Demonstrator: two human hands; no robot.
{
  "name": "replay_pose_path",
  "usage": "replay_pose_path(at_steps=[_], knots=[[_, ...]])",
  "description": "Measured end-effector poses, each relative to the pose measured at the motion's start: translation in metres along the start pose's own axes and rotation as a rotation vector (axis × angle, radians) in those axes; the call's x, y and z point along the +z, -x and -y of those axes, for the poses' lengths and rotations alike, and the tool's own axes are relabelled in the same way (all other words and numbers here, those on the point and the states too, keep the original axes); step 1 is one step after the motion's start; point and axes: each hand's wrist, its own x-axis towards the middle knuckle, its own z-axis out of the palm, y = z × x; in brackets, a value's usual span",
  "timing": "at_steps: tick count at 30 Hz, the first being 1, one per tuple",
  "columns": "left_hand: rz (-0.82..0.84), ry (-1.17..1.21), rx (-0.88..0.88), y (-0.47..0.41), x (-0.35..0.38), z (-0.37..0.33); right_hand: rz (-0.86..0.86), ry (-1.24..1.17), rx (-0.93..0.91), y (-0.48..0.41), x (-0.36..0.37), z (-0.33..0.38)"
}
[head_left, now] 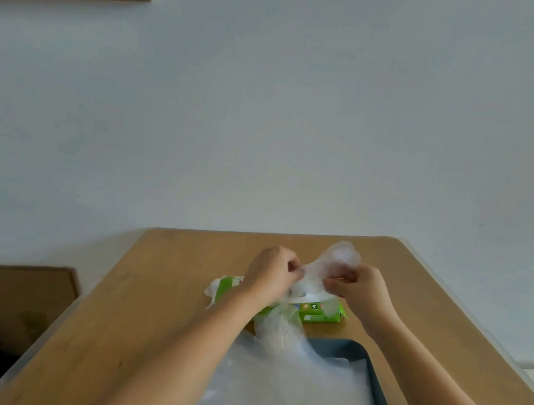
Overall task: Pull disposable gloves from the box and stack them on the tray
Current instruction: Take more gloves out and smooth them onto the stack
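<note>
Above the green box (318,314), the left hand (271,270) and right hand (362,287) each pinch one clear glove (332,264) stretched between them; the tray (379,389) of stacked gloves (293,390) lies nearer, below both wrists.

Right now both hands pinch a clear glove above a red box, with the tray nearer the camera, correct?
Not quite: the box is green, not red. The head view shows left hand and right hand pinching the glove above it, tray nearer.

1 head-worn camera looks forward and down, near the table (176,292).
</note>
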Motion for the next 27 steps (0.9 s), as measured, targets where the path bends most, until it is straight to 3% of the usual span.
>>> replay_pose_path(at_steps=[6, 11, 17, 22, 25, 27], knots=[[-0.149, 0.15, -0.124, -0.013, -0.014, 0.016, -0.028, 0.286, -0.046, -0.009, -0.013, -0.01], [-0.232, 0.269, -0.339, -0.023, -0.018, 0.038, -0.023, 0.28, -0.014, -0.014, -0.022, -0.02], [-0.004, 0.212, -0.374, -0.024, 0.003, 0.045, 0.297, 0.116, -0.01, -0.007, -0.016, -0.005], [0.095, 0.148, -0.385, -0.027, 0.016, 0.041, 0.058, 0.206, -0.095, 0.0, 0.013, -0.018], [0.105, -0.013, -0.43, -0.029, 0.025, 0.041, 0.063, 0.214, -0.179, 0.002, 0.017, -0.013], [0.061, 0.019, -0.43, -0.026, 0.028, 0.044, 0.054, 0.221, -0.216, -0.003, 0.007, -0.002]])
